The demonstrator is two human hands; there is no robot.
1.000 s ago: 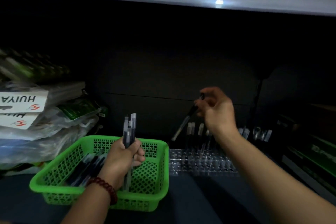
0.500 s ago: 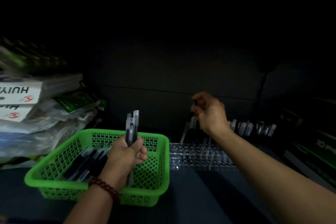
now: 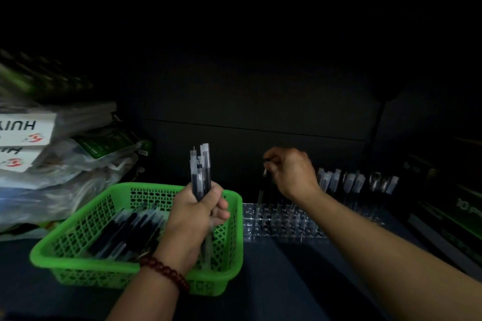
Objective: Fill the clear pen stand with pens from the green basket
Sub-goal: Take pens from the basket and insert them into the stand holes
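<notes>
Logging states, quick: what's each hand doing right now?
Left hand: grips a bundle of clear-barrelled black pens.
Right hand: pinches one slim dark pen over the clear plastic pen stand.

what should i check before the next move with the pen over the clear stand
1. Right hand pinches one pen: ok.
2. Pen tip seated in a hole of the clear stand: cannot tell, too dark.
3. Front rows of the stand look free: ok.
4. Left hand grips the spare pens upright: ok.
5. Green basket holds more pens: ok.
</notes>
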